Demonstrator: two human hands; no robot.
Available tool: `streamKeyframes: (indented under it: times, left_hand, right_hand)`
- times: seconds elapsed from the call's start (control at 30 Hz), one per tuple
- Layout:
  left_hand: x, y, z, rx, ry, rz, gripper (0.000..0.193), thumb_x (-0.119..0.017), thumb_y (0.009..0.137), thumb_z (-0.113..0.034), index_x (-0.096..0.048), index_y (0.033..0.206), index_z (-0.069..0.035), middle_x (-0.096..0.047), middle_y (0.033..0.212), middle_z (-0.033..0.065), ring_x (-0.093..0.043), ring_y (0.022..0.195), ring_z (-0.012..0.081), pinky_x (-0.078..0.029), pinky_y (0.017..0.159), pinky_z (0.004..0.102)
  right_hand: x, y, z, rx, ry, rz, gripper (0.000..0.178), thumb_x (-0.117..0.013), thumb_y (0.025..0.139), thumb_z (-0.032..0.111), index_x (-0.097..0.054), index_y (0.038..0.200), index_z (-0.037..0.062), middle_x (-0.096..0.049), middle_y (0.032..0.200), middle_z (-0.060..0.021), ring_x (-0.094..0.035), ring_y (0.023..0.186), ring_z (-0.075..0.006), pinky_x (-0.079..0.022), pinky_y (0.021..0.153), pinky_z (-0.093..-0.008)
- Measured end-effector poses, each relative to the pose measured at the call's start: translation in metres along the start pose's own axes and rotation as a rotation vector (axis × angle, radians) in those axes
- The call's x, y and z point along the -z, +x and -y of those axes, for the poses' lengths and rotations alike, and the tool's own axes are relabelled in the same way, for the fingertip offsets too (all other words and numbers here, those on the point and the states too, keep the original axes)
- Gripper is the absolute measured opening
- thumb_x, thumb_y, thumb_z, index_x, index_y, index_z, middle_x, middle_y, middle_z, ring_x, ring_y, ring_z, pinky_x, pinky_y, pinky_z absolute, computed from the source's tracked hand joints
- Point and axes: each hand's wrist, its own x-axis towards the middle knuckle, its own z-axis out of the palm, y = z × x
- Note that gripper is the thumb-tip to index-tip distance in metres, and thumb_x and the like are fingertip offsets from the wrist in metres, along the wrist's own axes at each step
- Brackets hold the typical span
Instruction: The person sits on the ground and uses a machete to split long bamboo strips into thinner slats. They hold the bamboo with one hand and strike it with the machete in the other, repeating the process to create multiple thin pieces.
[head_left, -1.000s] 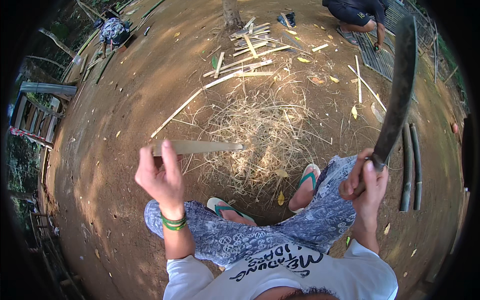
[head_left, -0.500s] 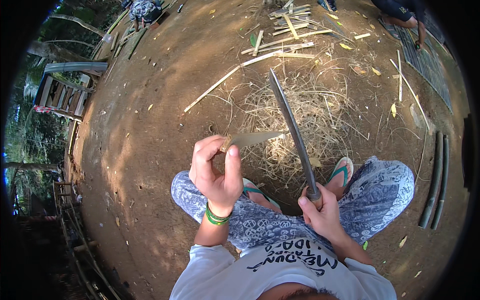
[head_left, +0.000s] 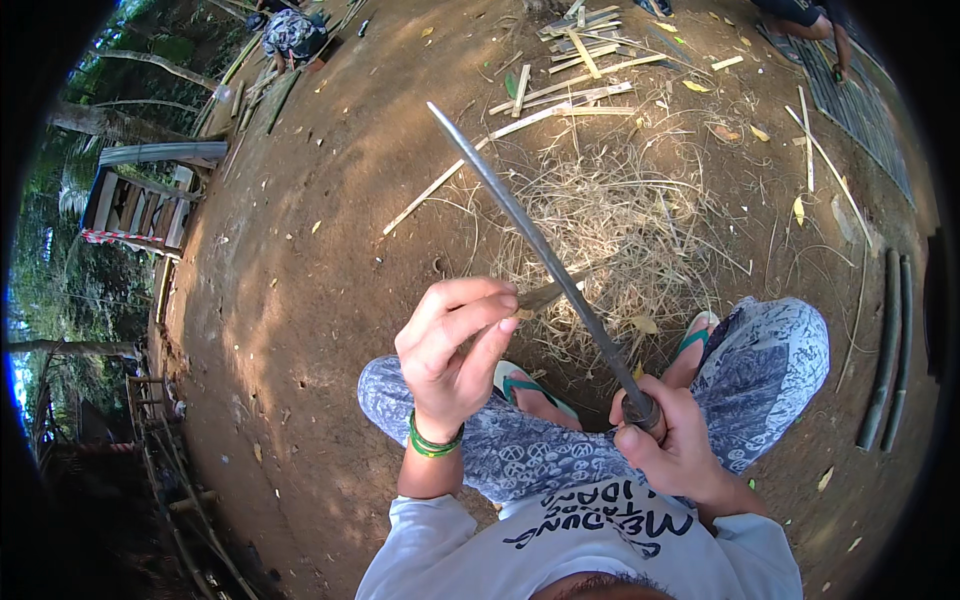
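Under the head camera, over bare brown ground, I see the left hand with its thumb and fingertips pinching the near end of a short flat strip. From that pinch the strip points right, and a long dark knife crosses in front of it; I cannot tell from here whether blade and strip touch. Lower and to the right, the right hand has its fingers wrapped around the knife's handle, the blade slanting up and left well past the left hand.

Green bands circle the left wrist. Beyond the strip I make out a loose heap of pale shavings, with patterned trousers and teal-strapped sandals on the near side of it. Farther off lie scattered pale slats, and to the right two dark poles sit side by side. At the upper right, one person's arm reaches to a slatted panel; another person bends low at the upper left.
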Motion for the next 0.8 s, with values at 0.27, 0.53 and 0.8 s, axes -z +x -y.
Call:
streamKeyframes:
  times: [0.27,0.53,0.8]
  left_hand:
    - [-0.005,-0.023,-0.014,-0.090,0.052,0.065,0.023,-0.072,0.075,0.010,-0.067,0.093,-0.003,-0.070,0.093,0.0164,-0.072,0.082,0.0303,-0.057,0.067,0.0349]
    - [-0.009,-0.035,-0.012,-0.145,0.006,0.063,0.018,-0.072,0.068,0.008,-0.066,0.080,-0.004,-0.067,0.090,0.0153,-0.073,0.081,0.0339,-0.059,0.066,0.0358]
    - [-0.008,-0.038,-0.010,-0.145,0.013,0.061,0.020,-0.071,0.066,0.009,-0.068,0.081,-0.005,-0.067,0.091,0.0167,-0.072,0.081,0.0330,-0.058,0.064,0.0342]
  right_hand:
    - [0.005,-0.009,0.012,0.107,-0.307,0.070,0.046,-0.080,0.084,0.031,-0.058,0.103,-0.0050,-0.063,0.063,-0.0146,-0.067,0.053,-0.0267,-0.049,0.049,-0.0340]
    - [0.007,-0.013,0.013,0.142,-0.420,0.046,0.050,-0.082,0.081,0.034,-0.058,0.103,-0.0051,-0.066,0.073,-0.0168,-0.069,0.061,-0.0296,-0.052,0.052,-0.0363]
    - [0.010,-0.012,0.015,0.123,-0.423,0.087,0.049,-0.081,0.083,0.031,-0.057,0.106,-0.0058,-0.067,0.071,-0.0167,-0.071,0.062,-0.0305,-0.054,0.052,-0.0371]
